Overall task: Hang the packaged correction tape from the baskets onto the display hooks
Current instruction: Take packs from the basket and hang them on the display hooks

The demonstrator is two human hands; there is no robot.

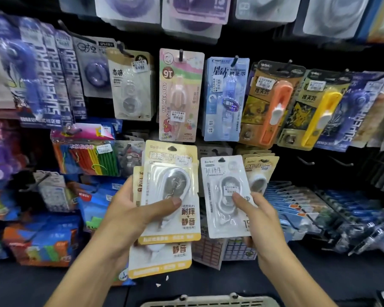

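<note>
My left hand grips a small stack of yellow-edged correction tape packs, thumb across the front one. My right hand holds a white correction tape pack upright beside them, thumb on its blister. Behind the white pack, another yellow pack shows, on or near a hook; I cannot tell which. Both packs are raised in front of the black display wall, just under the pink My Melody pack. The rim of a beige basket shows at the bottom edge.
Rows of packaged correction tape hang on hooks: a blue pack, orange and yellow ones. Bare hooks stick out at the right. Coloured packets hang at the left. Blue packs fill lower right hooks.
</note>
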